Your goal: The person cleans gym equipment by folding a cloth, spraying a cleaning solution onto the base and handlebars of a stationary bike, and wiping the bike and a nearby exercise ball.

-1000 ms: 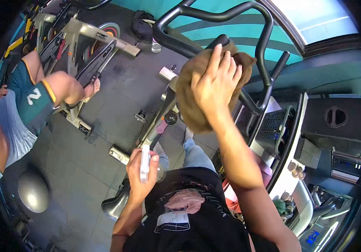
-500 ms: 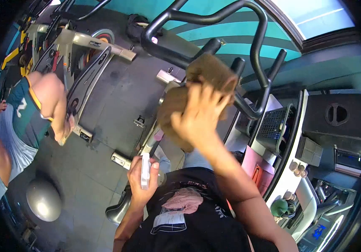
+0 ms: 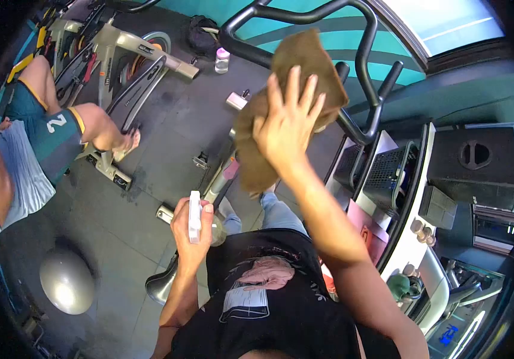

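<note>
**Left hand (image 3: 186, 244) squeezes a spray bottle with a white plastic top (image 3: 194, 216), right hand (image 3: 285, 131) lies on a soft brown cloth (image 3: 315, 57)**

On the far left, a person in a pale blue-grey shirt (image 3: 24, 173) and green shorts with yellow edges and a white 2 (image 3: 47, 128) sits by a grey metal exercise bike (image 3: 113, 48). Below them, a big round shiny grey ball (image 3: 67, 284) rests on the dark grey floor (image 3: 131, 239).

Next comes a black bike seat (image 3: 160, 286), just beside the left arm. The left hand is wrapped tight around the spray bottle, which stands up in front of the black shirt with a pink picture (image 3: 266, 275). Higher up, a clear bottle with a pink lid (image 3: 222, 62) stands on the floor near a black bag (image 3: 202, 37).

In the middle, the brown cloth hangs over the front of a bike, right by the thick black handlebars (image 3: 245, 51). The right hand is on top of it, with its fingers spread apart and its palm down. What is under the cloth is hidden.

To the right, a black plastic basket with holes (image 3: 388, 173) sits by a long white shelf (image 3: 411, 224). On the far right is a big black box speaker (image 3: 478, 170).
</note>
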`<state>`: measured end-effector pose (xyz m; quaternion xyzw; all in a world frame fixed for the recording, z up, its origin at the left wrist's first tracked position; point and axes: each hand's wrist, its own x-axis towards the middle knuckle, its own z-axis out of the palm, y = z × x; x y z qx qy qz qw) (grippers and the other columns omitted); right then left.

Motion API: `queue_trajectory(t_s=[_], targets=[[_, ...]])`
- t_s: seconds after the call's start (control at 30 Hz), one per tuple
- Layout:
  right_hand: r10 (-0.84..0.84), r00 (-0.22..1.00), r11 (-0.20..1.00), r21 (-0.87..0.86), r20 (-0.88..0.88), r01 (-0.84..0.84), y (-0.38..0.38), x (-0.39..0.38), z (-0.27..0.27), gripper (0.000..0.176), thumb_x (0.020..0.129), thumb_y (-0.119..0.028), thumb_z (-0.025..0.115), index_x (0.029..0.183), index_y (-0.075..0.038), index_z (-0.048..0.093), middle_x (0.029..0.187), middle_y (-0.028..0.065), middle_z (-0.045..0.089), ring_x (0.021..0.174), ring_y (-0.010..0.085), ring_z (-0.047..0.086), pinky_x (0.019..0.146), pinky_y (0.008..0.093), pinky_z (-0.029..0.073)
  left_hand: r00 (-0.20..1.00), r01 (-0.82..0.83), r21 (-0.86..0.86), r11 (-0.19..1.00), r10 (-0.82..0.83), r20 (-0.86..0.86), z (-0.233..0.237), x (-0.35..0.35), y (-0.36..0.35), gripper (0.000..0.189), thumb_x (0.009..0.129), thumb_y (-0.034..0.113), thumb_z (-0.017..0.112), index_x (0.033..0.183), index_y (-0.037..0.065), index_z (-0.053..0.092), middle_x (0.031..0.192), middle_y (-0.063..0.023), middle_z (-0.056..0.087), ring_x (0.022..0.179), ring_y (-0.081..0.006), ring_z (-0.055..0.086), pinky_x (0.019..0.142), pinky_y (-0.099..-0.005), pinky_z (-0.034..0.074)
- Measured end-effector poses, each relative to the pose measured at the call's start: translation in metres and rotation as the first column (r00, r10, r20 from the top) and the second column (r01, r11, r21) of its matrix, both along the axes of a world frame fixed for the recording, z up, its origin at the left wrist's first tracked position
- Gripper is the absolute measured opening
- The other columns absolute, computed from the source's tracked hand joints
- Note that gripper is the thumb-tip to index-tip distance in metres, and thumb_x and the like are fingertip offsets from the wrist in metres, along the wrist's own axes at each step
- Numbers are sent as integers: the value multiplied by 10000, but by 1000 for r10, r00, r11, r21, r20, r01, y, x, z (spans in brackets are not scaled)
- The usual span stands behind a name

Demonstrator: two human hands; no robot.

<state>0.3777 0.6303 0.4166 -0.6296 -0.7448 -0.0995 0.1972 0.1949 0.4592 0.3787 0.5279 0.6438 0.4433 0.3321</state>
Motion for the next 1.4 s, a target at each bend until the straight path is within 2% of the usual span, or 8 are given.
queue_trajectory(t_s=[0.23, 0.47, 0.6, 0.7, 0.87, 0.93, 1.1, 1.4], targets=[[194, 920, 981, 77, -342, -178, -74, 0, -56, 957, 614, 28, 630, 1499, -24, 270, 1562, 302, 110, 1422, 560, 56, 1124, 665, 103, 1000, 22, -15, 1000, -22, 6, 3, -2, -3, 199, 902, 159, 632, 869, -38, 634, 790, -140, 586, 668, -259, 585, 619, -366, 462], [-57, 996, 997, 38, -74, 60, 20, 22, -3, 875, 680, -168, 643, 1422, 125, 284, 1483, 380, 222, 1399, 568, 136, 1131, 654, 76, 999, 13, -36, 999, -12, 40, 9, 9, 3, 265, 933, 226, 609, 867, -30, 618, 781, -76, 550, 696, -166, 541, 625, -316, 429], [-153, 988, 988, 22, 1, 153, 100, 48, 19, 613, 794, -366, 681, 1154, 61, 427, 1092, 234, 558, 1010, 396, 596, 946, 501, 418, 1000, 7, -61, 998, -5, 29, 11, 10, 1, 266, 932, 228, 611, 874, -31, 618, 789, -71, 553, 707, -156, 540, 635, -307, 430], [-186, 978, 981, 36, -90, 190, 142, 67, 28, 502, 836, -388, 634, 1044, 36, 462, 894, 244, 656, 769, 454, 663, 727, 520, 533, 998, -34, -51, 998, 37, 49, 12, 9, -4, 264, 935, 229, 606, 878, -29, 619, 791, -63, 552, 714, -145, 536, 635, -303, 426], [-151, 989, 986, 72, 13, 149, 125, 64, 18, 504, 811, -342, 646, 1119, 25, 492, 1123, 264, 617, 1051, 440, 605, 926, 540, 454, 998, -39, -49, 998, 41, 44, 7, 4, -16, 247, 939, 213, 602, 875, -25, 623, 788, -54, 546, 705, -132, 529, 620, -293, 419], [-72, 997, 979, 192, 20, 67, 84, 47, -1, 813, 757, -284, 676, 1433, 28, 350, 1446, 306, 369, 1327, 456, 374, 1127, 569, 228, 999, -20, -32, 999, 21, 36, 2, 4, -14, 242, 939, 208, 602, 874, -24, 623, 787, -52, 544, 701, -130, 527, 614, -290, 417], [75, 970, 989, -108, -229, -102, -34, 7, -10, 933, 624, -90, 659, 1481, -12, 300, 1572, 284, 123, 1438, 535, 56, 1123, 673, 65, 999, 8, -87, 996, -5, 34, 4, 14, -2, 209, 893, 172, 654, 875, -35, 637, 806, -145, 595, 688, -258, 593, 637, -360, 461], [-1, 994, 995, 100, -106, 11, 50, 44, 5, 717, 682, -145, 650, 1347, 5, 429, 1389, 289, 393, 1309, 501, 339, 1090, 683, 157, 970, 244, -54, 968, -243, 20, 35, 47, 28, 183, 860, 167, 682, 865, -15, 657, 828, -150, 631, 753, -307, 635, 683, -383, 502]])
